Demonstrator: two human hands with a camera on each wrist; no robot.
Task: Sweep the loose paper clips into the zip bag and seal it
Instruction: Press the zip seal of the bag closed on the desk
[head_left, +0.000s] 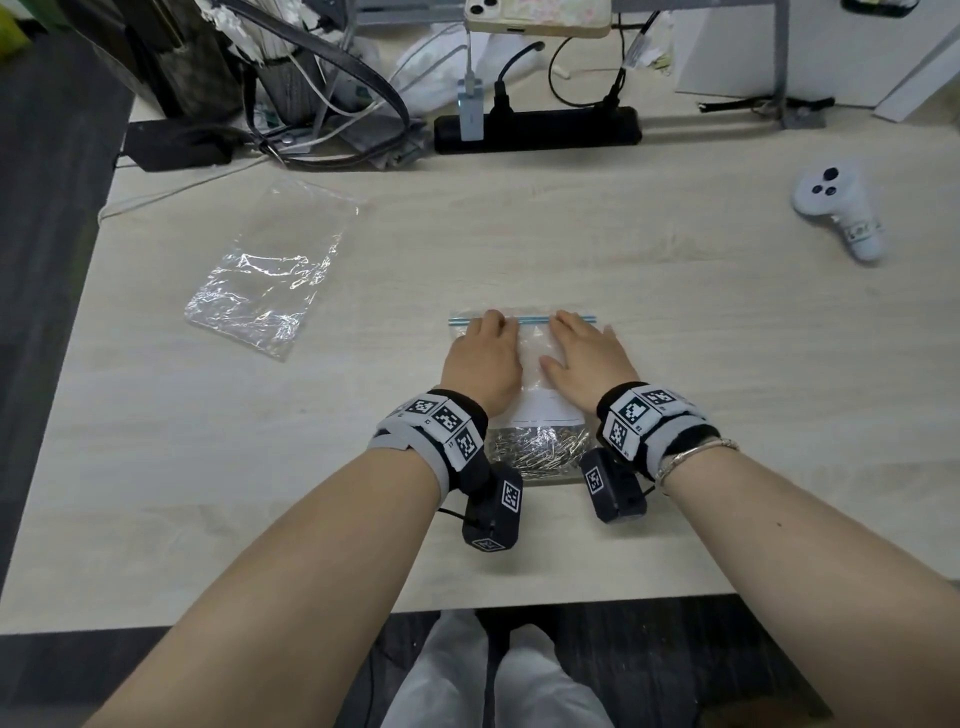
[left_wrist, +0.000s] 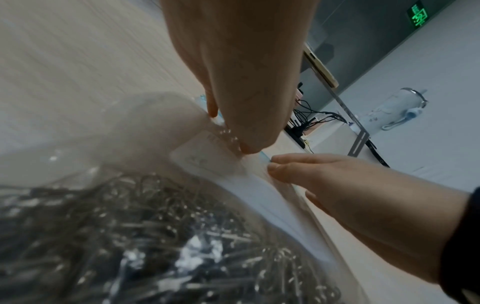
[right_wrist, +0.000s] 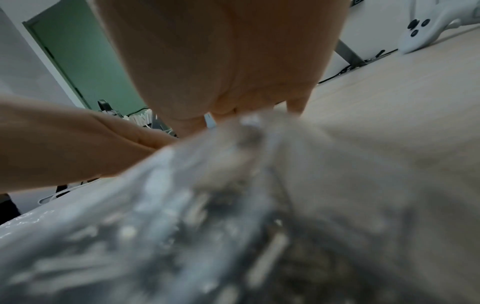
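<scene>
Both hands flat, fingers straight: left hand (head_left: 483, 358) & right hand (head_left: 589, 358) press the zip bag (head_left: 530, 348) on the desk. Paper clips (head_left: 540, 449) sit inside, by the wrists. Risk, I think: gap between hands on blue zip strip (head_left: 535, 318) stays unsealed, so clips spill.

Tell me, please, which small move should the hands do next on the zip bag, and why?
Probably slide both hands' fingertips outward along the blue zip strip, pressing. The paper clips already lie inside the zip bag, and the left hand and right hand press near the strip's middle; its ends look unpressed.
</scene>
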